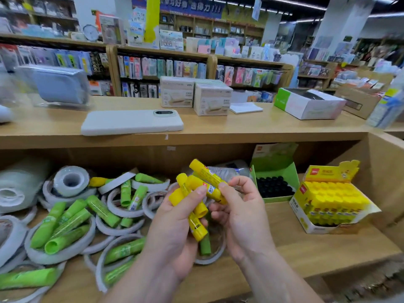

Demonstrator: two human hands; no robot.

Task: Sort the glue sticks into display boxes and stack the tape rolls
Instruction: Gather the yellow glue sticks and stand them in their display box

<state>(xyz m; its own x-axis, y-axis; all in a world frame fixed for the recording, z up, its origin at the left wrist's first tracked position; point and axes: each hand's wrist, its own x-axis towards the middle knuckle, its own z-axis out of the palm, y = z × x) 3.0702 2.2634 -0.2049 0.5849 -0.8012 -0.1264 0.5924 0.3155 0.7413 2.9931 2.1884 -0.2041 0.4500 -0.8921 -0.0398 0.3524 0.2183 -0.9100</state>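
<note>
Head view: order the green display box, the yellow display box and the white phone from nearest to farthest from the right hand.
1. green display box, just beyond the right hand.
2. yellow display box, farther right.
3. white phone, on the upper counter, left.

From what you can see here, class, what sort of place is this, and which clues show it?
Most likely a stationery shop: shelves of packaged goods stand behind, a yellow display box is filled with glue sticks, and loose tape rolls and green glue sticks lie to its left.
</note>
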